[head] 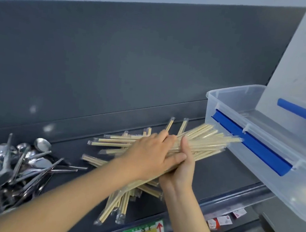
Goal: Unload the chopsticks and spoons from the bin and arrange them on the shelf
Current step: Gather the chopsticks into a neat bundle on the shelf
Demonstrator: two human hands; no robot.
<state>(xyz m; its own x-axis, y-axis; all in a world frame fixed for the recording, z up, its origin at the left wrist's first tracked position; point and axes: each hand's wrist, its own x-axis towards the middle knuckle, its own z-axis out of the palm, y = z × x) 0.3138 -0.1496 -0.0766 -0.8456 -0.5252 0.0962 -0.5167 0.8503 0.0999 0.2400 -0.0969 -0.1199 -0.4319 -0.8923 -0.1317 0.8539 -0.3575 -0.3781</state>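
With my left hand (150, 153) curled over and my right hand (182, 170) cupped under the wrapped chopsticks (208, 140) just above the shelf (218, 170), I fear slick sleeves sliding loose and spilling off the front edge if either grasp eases.

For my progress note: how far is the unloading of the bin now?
Done: spoons lie piled on the shelf at left, loose chopsticks beside them, scattered. In hand: the left hand and right hand together grip a bundle of chopsticks. Left: setting it down and tidying both piles. The bin looks nearly empty, though part of it is out of view.
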